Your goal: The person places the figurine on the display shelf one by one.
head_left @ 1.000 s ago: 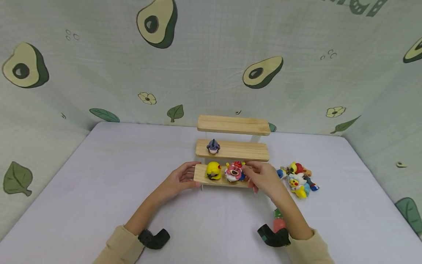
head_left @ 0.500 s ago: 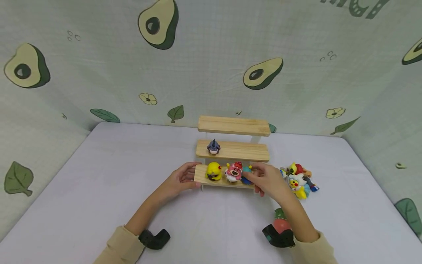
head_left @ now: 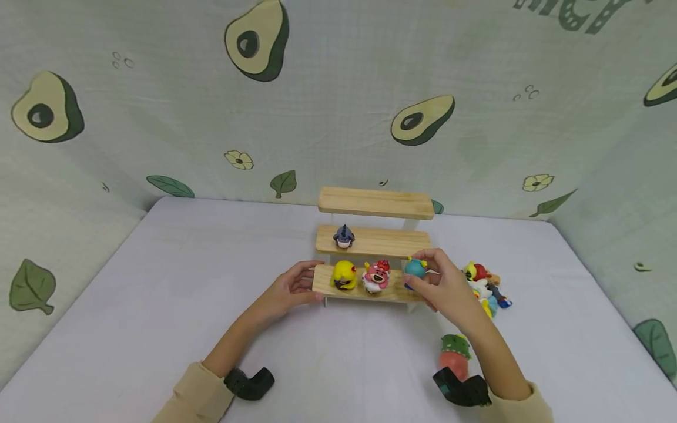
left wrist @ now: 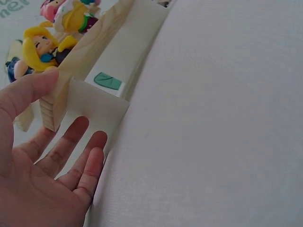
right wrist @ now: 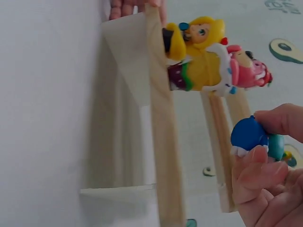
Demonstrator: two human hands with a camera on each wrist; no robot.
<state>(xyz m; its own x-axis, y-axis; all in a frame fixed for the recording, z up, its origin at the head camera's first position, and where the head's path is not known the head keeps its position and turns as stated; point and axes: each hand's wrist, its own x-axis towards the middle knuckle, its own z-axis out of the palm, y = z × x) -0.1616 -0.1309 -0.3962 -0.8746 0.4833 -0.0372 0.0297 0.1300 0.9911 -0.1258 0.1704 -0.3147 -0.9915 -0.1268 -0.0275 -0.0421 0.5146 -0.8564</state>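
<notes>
My left hand [head_left: 293, 286] grips the left end of the lowest board of a three-tier wooden display shelf [head_left: 390, 295]; in the left wrist view its thumb lies on the board's edge, fingers below. Between the thumb and fingers of my right hand [head_left: 446, 288] is a small blue figurine [head_left: 415, 268] with yellow tips on top. The right wrist view shows this figurine [right wrist: 248, 132] held apart from the lowest board [right wrist: 165, 156]. A yellow-haired girl figurine [head_left: 345, 274] and a pink bear figurine [head_left: 376, 277] stand on that board.
A grey-purple donkey figurine [head_left: 344, 237] sits on the left of the middle board [head_left: 394, 241]. Behind rises the top board [head_left: 375, 201]. Several figurines lie in a heap [head_left: 488, 288] to the right. A green-topped, pink-based cactus figure [head_left: 455, 355] is near my right wrist.
My right hand has moved right with the blue figurine, from close beside the pink bear to near the board's right end. My left hand stays at the shelf's left end.
</notes>
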